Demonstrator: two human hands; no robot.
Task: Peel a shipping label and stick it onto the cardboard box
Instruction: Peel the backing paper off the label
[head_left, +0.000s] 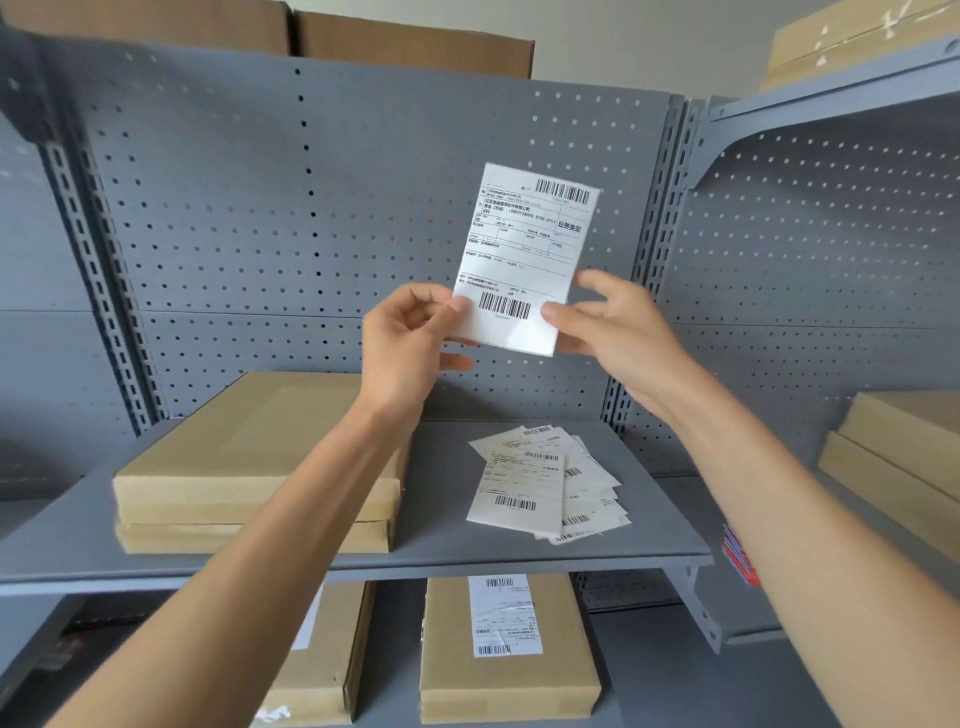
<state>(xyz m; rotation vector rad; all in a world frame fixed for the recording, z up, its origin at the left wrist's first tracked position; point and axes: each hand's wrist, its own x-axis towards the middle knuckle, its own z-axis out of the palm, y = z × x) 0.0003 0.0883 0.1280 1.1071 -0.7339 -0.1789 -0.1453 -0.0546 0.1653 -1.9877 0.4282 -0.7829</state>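
Observation:
A white shipping label (524, 254) with barcodes is held upright in front of the grey pegboard. My left hand (405, 343) pinches its lower left corner between thumb and fingers. My right hand (608, 327) holds its lower right edge, thumb on the front. Below them, on the grey shelf (447, 488), two flat cardboard boxes (254, 457) lie stacked at the left, with no label on the top one. A loose pile of several shipping labels (545, 483) lies on the shelf to the right of the boxes.
On the lower shelf a cardboard box (509, 649) carries a stuck label, with another box (322, 660) left of it. More boxes (893, 447) rest on the right-hand shelf and on top of the rack (410, 49). A steel upright (660, 249) divides the bays.

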